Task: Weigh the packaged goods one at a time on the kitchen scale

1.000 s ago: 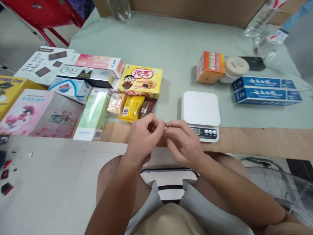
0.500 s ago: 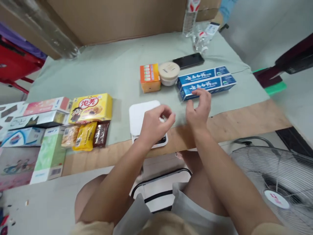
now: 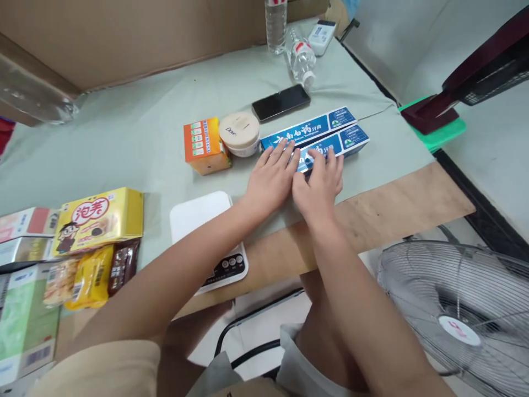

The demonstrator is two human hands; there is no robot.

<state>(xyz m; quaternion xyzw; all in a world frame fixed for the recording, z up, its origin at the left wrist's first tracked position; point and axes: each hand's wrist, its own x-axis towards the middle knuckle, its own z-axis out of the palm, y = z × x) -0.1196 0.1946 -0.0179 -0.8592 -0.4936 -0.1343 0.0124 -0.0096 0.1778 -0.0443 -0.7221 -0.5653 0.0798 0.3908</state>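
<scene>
Two blue toothpaste boxes lie side by side on the cloth, a rear toothpaste box and a front toothpaste box. My left hand is stretched out, its fingers spread over the boxes' left ends. Beside it, my right hand bends its fingers over the top of the front box, with the thumb at the near left end. Both hands cover part of the printed faces. Left of the boxes stand a round cream jar with a beige lid and an orange box.
A white kitchen scale lies partly under my left forearm. Behind the boxes are a black phone and plastic bottles. A yellow snack box and several packets sit at left. A fan stands at lower right.
My left hand has moved right from above the scale onto the toothpaste boxes. My right hand has come down over the front box, and a narrow gap shows between the boxes. The view has shifted right.
</scene>
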